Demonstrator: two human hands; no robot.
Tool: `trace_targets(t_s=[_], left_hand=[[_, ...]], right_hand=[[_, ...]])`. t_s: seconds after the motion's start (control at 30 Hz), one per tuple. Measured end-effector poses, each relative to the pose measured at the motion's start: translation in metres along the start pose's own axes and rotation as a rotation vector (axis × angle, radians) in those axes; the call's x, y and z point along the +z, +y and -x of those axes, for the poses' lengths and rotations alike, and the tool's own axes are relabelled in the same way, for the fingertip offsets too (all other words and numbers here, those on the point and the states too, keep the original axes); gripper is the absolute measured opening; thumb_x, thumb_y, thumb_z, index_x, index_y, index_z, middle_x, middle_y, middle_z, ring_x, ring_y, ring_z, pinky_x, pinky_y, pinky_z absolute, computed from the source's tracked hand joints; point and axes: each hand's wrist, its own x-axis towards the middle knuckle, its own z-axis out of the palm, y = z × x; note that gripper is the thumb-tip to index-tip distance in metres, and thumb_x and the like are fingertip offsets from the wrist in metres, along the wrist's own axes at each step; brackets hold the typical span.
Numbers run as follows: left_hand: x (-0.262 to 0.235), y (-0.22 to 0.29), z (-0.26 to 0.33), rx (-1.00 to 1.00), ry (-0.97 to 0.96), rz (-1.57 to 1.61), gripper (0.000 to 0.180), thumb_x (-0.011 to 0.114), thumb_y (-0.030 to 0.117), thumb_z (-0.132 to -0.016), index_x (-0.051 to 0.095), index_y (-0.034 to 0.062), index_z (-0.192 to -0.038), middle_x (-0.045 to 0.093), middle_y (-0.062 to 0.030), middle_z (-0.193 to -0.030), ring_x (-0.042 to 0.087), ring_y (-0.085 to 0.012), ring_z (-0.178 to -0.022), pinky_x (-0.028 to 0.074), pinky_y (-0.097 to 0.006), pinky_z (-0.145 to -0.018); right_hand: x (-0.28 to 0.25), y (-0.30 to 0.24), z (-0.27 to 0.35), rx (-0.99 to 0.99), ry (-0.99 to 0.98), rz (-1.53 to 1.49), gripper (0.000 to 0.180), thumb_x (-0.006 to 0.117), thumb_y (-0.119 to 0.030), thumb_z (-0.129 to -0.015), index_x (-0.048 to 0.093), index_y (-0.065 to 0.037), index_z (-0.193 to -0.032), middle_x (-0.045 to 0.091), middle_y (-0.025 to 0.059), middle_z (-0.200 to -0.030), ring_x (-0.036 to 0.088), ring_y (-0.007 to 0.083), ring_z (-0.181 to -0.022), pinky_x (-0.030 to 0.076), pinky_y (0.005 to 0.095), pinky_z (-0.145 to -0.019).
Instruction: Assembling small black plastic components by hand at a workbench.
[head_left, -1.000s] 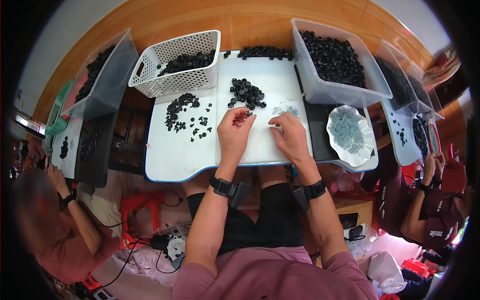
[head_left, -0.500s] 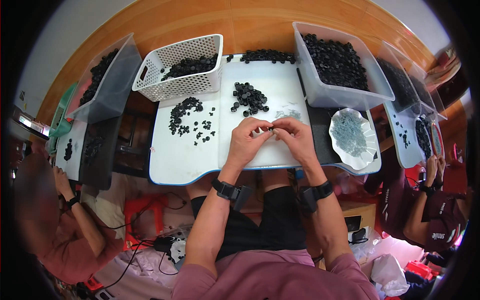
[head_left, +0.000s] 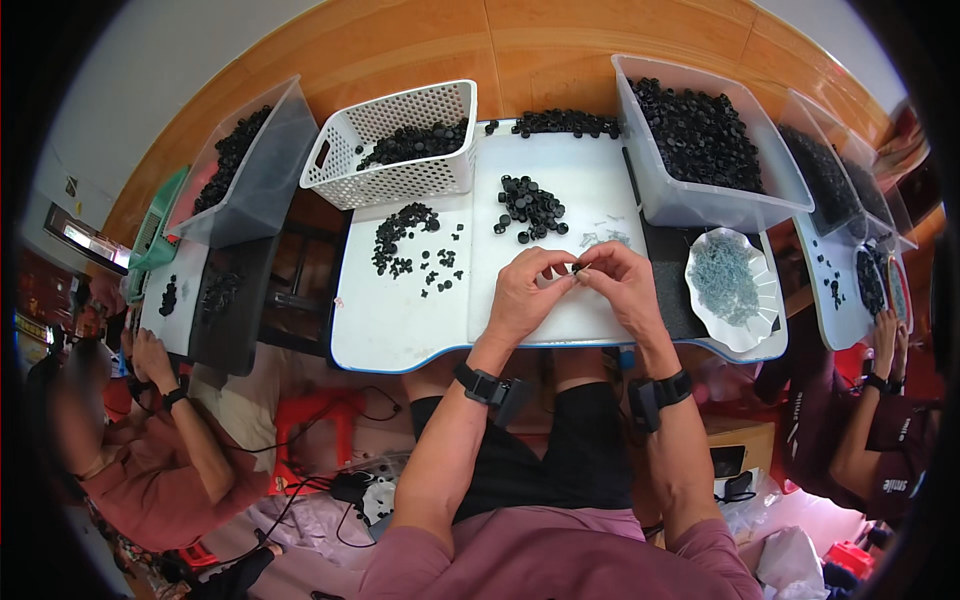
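Observation:
Over the near part of a white tabletop, my left hand (head_left: 527, 297) and my right hand (head_left: 622, 288) meet with their fingertips pinched together. Between them is a small black part (head_left: 576, 268), partly covered by the fingers. Just beyond the hands lies a heap of round black caps (head_left: 531, 206). A few thin, pale grey pieces (head_left: 606, 236) are scattered beyond my right hand. Off to the left of my left hand, smaller black pieces (head_left: 402, 238) are spread in a loose pile.
A white perforated basket (head_left: 390, 185) and a clear bin (head_left: 725, 203), both holding black parts, stand at the back. Right of my right hand, a scalloped white dish (head_left: 745, 335) carries fine blue-grey pieces. People work at tables on both sides.
The view has swung slightly left, so the scene sits further right in the picture. Both hands stay together at the small black part, with slight finger movement.

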Motion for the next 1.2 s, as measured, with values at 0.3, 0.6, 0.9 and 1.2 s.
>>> trace_targets(t_s=[0.3, 0.6, 0.9, 1.2], left_hand=[[0.005, -0.005, -0.001, 0.027, 0.17, -0.068, 0.02, 0.075, 0.003, -0.088, 0.076, 0.0076, -0.108, 0.07, -0.0019, -0.09, 0.061, -0.0104, -0.077, 0.05, -0.025, -0.068], [-0.039, -0.03, -0.028, -0.151, 0.365, -0.421, 0.029, 0.075, 0.004, -0.085, 0.072, 0.0015, -0.113, 0.067, -0.0116, -0.099, 0.063, -0.0228, -0.076, 0.054, -0.036, -0.075], [-0.045, -0.02, -0.032, -0.354, 0.188, -0.459, 0.023, 0.079, 0.021, -0.085, 0.08, 0.0032, -0.1, 0.075, -0.0133, -0.086, 0.072, -0.0275, -0.077, 0.057, -0.038, -0.078], [-0.044, -0.019, -0.011, -0.209, 0.206, -0.534, 0.022, 0.076, 0.023, -0.087, 0.079, 0.0053, -0.1, 0.07, -0.0159, -0.078, 0.068, -0.031, -0.074, 0.054, -0.043, -0.073]], right_hand=[[0.0, 0.0, 0.001, -0.012, 0.103, 0.035, 0.016, 0.074, -0.001, -0.09, 0.072, 0.0, -0.105, 0.071, 0.0009, -0.093, 0.064, 0.0062, -0.082, 0.05, 0.0217, -0.075], [0.002, 0.0, -0.004, -0.095, 0.2, 0.038, 0.014, 0.074, 0.001, -0.088, 0.075, 0.003, -0.101, 0.068, 0.0044, -0.096, 0.067, 0.0102, -0.082, 0.053, 0.0236, -0.075], [0.0, 0.012, -0.003, -0.169, 0.214, 0.05, 0.017, 0.074, 0.001, -0.086, 0.076, 0.001, -0.104, 0.072, 0.006, -0.094, 0.068, 0.0117, -0.082, 0.054, 0.0252, -0.074], [0.004, 0.021, -0.009, -0.224, 0.208, 0.136, 0.014, 0.074, 0.001, -0.086, 0.074, 0.002, -0.1, 0.074, 0.009, -0.092, 0.071, 0.0144, -0.079, 0.056, 0.0275, -0.074]])
